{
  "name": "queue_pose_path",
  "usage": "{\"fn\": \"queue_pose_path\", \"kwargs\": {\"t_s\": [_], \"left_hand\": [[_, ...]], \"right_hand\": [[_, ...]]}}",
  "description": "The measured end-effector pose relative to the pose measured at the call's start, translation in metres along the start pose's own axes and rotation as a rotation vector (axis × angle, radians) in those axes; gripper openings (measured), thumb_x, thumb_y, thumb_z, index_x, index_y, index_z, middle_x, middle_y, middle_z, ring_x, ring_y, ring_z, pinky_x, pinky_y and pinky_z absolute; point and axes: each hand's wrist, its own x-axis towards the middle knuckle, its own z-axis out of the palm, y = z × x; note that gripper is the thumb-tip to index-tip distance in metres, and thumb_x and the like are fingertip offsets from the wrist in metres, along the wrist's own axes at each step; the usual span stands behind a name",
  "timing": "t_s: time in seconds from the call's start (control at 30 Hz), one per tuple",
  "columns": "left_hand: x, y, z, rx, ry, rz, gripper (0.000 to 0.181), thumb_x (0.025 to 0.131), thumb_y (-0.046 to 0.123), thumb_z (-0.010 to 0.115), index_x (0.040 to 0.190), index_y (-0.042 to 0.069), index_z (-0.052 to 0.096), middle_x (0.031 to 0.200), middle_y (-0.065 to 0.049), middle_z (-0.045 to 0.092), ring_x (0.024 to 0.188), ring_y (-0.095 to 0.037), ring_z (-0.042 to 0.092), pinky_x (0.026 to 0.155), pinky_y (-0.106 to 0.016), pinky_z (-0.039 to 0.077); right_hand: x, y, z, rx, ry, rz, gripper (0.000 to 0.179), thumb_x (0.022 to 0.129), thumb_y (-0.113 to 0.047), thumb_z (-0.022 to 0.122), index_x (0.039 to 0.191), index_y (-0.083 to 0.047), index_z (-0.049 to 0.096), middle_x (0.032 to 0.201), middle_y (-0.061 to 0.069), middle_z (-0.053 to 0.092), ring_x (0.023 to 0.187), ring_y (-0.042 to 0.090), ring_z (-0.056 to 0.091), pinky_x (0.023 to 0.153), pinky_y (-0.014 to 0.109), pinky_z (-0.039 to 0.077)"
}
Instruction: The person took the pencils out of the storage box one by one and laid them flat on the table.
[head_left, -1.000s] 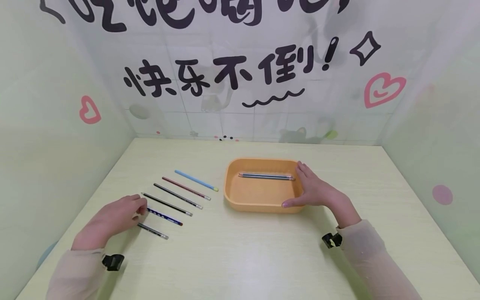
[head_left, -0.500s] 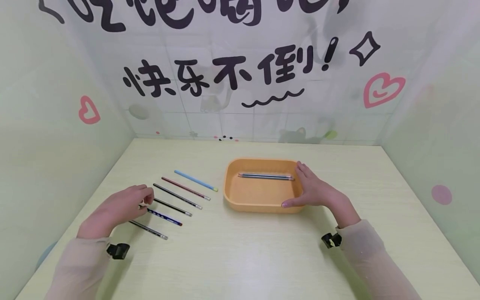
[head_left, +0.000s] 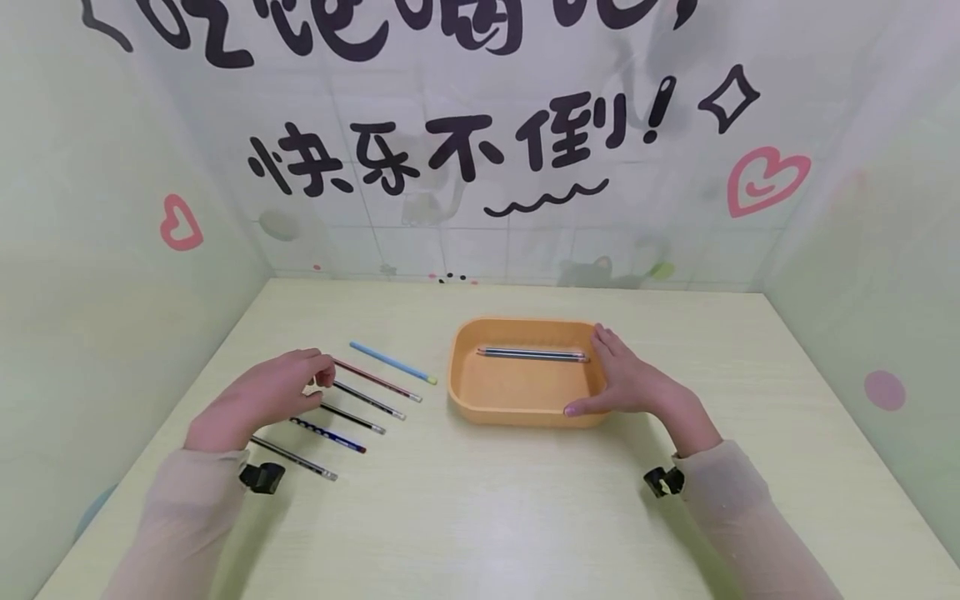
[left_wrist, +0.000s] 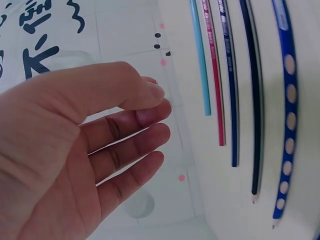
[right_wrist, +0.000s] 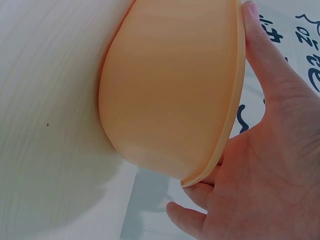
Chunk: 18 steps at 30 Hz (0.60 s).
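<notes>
My left hand [head_left: 277,387] hovers over the row of pencils at the table's left, fingers loosely curled around nothing. In the head view it partly covers the red pencil [head_left: 378,381], a dark pencil [head_left: 371,400] and a black pencil [head_left: 352,418]. Beyond these lies a light blue pencil [head_left: 390,362]. On the near side are a blue pencil with pale dots [left_wrist: 290,120] and a dark striped pencil [head_left: 294,458]. My right hand [head_left: 633,379] holds the right end of an orange plastic tray [head_left: 517,415], thumb on the near rim, fingers at the far corner. Two dark striped pencils [head_left: 532,355] lie inside.
The pale wooden table [head_left: 480,517] is walled by printed sheets on the back and both sides. The back sheet [head_left: 480,200] bears large dark lettering. A black wrist camera [head_left: 262,477] is strapped on the left wrist and another wrist camera [head_left: 663,481] on the right.
My left hand has moved right and away from me across the row, from the nearer pencils toward the red one. The right hand, tray and pencils stay where they were.
</notes>
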Motion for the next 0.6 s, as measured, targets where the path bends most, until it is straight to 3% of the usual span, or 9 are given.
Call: {"fn": "queue_pose_path", "kwargs": {"t_s": [0.6], "left_hand": [[0.033, 0.032, -0.021, 0.011, 0.028, 0.081, 0.011, 0.088, 0.008, 0.067, 0.095, 0.014, 0.060, 0.094, 0.002, 0.060, 0.080, -0.013, 0.053, 0.071, -0.031, 0.047]], "right_hand": [[0.000, -0.001, 0.001, 0.003, 0.014, -0.006, 0.134, 0.072, -0.062, 0.079, 0.154, 0.012, 0.004, 0.165, 0.028, -0.003, 0.152, 0.047, 0.001, 0.121, 0.062, 0.015]]}}
